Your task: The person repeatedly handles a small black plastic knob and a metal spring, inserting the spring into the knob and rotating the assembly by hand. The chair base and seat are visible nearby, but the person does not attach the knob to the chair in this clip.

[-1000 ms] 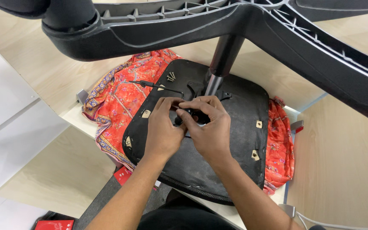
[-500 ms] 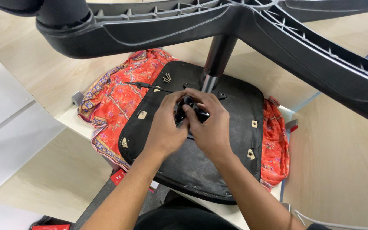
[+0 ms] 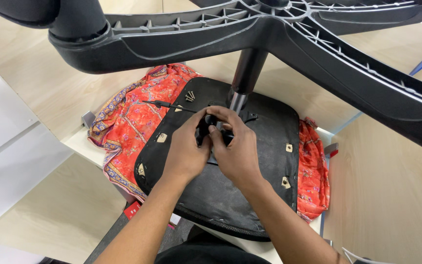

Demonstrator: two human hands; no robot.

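A: What can't you make out here?

B: Mostly the small black part (image 3: 206, 131) at the middle of the upturned seat underside (image 3: 250, 195). Both hands crowd over it, so only a sliver shows between the fingers. I can't tell its shape or how it joins the seat.

A: And the hands themselves?

B: The left hand (image 3: 185, 149) has its grip closed on the left side of that black part, thumb up against it. The right hand (image 3: 235, 146) comes in from the other side, fingers curled over the top, grip pressed onto the same piece. The two hands touch each other.

A: Where does that sit relative to the chair?

B: Just in front of the foot of the central column (image 3: 242, 78), where the shiny lower section meets the seat. The column's foot is partly hidden by the right fingers.

A: What blocks the view?

B: The black star base (image 3: 279, 34) spreads across the whole top, its arms cut off at the edges.

A: Anything else around?

B: A thin black tool (image 3: 169, 104) lies on the seat's far left edge, with a few loose screws (image 3: 190, 96) near it. An orange patterned cloth (image 3: 133, 122) lies under the seat on the pale worktop (image 3: 81, 142). Small metal inserts (image 3: 288, 147) dot the seat's rim.
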